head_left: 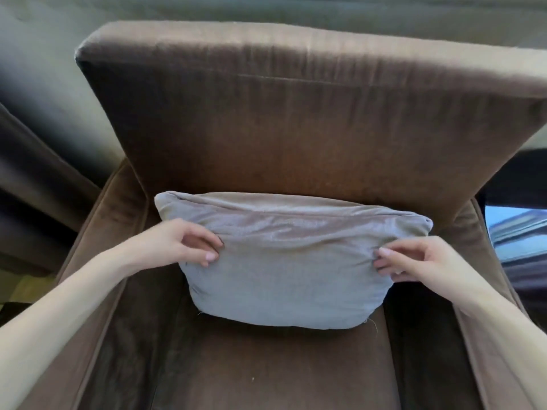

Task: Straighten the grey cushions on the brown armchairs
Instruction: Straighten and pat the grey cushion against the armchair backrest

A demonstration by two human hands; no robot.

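A grey cushion stands upright on the seat of a brown armchair, leaning against the backrest, roughly centred. My left hand rests on the cushion's left edge with curled fingertips pressing into the fabric. At the right edge my right hand does the same, its fingers pinching the cloth. The fabric wrinkles between both hands. The cushion's top seam runs nearly level.
The armchair's padded armrests flank the seat on both sides. Grey-green curtains hang behind and to the left. A dark glossy surface lies beyond the right armrest. The front of the seat is bare.
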